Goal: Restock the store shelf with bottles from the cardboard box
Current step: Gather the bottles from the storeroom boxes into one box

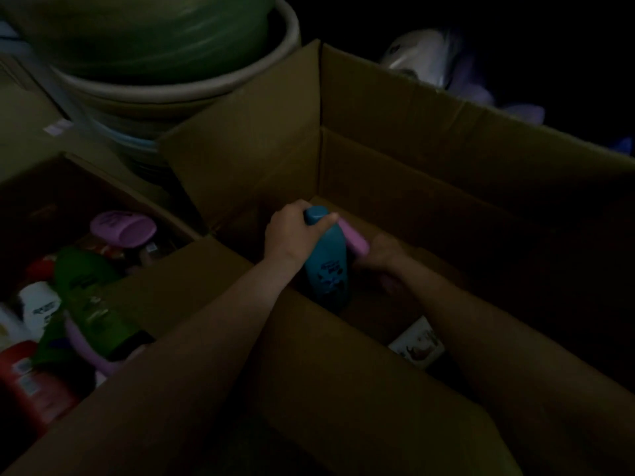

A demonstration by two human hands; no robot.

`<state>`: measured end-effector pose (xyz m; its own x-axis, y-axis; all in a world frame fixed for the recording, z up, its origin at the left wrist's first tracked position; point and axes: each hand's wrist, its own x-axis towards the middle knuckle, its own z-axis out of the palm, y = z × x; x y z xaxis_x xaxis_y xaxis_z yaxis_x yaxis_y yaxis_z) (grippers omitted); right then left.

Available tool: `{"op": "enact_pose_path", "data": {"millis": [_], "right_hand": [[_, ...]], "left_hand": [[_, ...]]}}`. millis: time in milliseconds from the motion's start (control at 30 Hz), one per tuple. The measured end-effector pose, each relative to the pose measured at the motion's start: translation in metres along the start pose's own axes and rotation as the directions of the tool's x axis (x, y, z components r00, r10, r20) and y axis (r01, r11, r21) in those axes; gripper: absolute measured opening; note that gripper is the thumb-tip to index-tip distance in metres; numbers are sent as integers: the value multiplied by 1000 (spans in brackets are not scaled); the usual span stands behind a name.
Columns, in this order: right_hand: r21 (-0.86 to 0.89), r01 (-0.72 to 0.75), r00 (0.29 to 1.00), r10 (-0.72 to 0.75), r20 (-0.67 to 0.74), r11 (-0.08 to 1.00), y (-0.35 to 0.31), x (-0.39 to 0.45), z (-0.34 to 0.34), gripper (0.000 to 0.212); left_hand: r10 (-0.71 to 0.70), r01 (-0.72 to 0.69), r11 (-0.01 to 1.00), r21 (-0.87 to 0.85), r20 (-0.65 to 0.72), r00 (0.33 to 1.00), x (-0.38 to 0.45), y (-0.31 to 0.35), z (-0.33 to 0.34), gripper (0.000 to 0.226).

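The scene is very dark. Both my arms reach into a large open cardboard box (395, 108). My left hand (292, 235) is shut around the top of a teal bottle (328, 266) that stands nearly upright inside the box. My right hand (383, 252) is lower and further in, wrapped around a purple bottle (355, 240) that lies tilted behind the teal one. A white carton (417, 343) lies on the box floor near my right forearm. No store shelf is visible.
A second open box (44, 194) at the left holds several bottles: green (89, 297), purple-capped (123, 228), white (37, 304) and red (31, 386). Stacked plastic basins (171, 87) stand behind the boxes. A pale wrapped item (422, 56) sits beyond the far box wall.
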<state>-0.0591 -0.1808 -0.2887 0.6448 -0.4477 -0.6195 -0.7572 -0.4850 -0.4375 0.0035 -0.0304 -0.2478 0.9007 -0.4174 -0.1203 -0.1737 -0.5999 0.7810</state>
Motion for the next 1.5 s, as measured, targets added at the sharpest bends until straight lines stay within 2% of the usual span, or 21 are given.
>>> {"op": "enact_pose_path", "data": {"millis": [67,167,233,300,400,467,533,600,633,700,767,833,933,1000,1100,1167,1233,1300,1367,1433,1500], "right_hand": [[280,46,999,-44,-13,959,-14,-19,-19,55],[489,229,970,-152,-192,842,-43,-50,-47,57],[455,417,895,-269,-355,787,-71,-75,-62,59],[269,586,766,-414,-492,764,-106,-107,-73,63],[126,768,584,-607,-538,628,-170,-157,-73,68],[111,852,483,-689,-540,511,-212,-186,-59,68],[160,901,425,-742,-519,404,-249,-210,-35,59],[251,887,461,-764,-451,387,-279,-222,-4,60],[313,855,514,-761,-395,415,-289,-221,14,61],[348,751,650,-721,-241,561,-296,-209,51,63],[224,621,777,-627,-51,751,-284,-191,87,67],[111,501,852,-512,110,858,-259,-176,120,72],[-39,418,886,-398,237,908,-228,-162,150,61],[-150,433,893,-399,209,889,-227,-157,150,44],[-166,550,835,-545,78,819,-254,-158,119,34],[-219,648,744,-668,-27,730,-277,-168,81,31],[-257,719,634,-761,-140,646,-295,-180,35,27],[-230,746,582,-780,-228,624,-300,-188,-12,17],[-210,743,555,-761,-334,635,-290,-189,-56,15],[-285,678,562,-727,-394,678,-266,-184,-95,20],[-434,517,646,-669,-367,738,-225,-170,-122,25]], "left_hand": [[-9,-5,992,-123,-110,994,-2,17,-17,36],[-25,-92,947,-307,-357,934,-2,49,-56,30],[20,-214,920,-327,-506,862,-3,71,-89,30],[49,-332,878,-346,-625,779,-7,91,-125,31],[20,-499,769,-400,-765,644,-11,107,-181,22],[-7,-615,678,-404,-839,544,-17,105,-218,19],[-23,-641,693,-331,-898,439,-29,91,-251,16],[-48,-557,785,-270,-924,381,-42,64,-276,16],[-72,-486,831,-271,-919,389,-49,47,-283,19],[-161,-303,890,-340,-858,488,-65,10,-283,32],[-298,-73,905,-418,-748,593,-83,-30,-273,37],[-395,111,895,-433,-651,649,-94,-68,-262,41],[-450,238,881,-410,-565,692,-92,-100,-256,43],[-452,318,889,-329,-514,729,-87,-104,-255,41],[-424,434,896,-96,-480,768,-74,-90,-255,43],[-335,363,931,-44,-497,800,-61,-69,-255,42],[-170,204,979,6,-532,830,-49,-33,-250,40],[15,78,987,138,-569,822,-40,13,-241,35],[193,-59,966,253,-545,816,-32,64,-226,33],[349,-194,915,354,-450,822,-28,110,-204,32],[491,-311,805,505,-273,827,-25,145,-175,33]]}}
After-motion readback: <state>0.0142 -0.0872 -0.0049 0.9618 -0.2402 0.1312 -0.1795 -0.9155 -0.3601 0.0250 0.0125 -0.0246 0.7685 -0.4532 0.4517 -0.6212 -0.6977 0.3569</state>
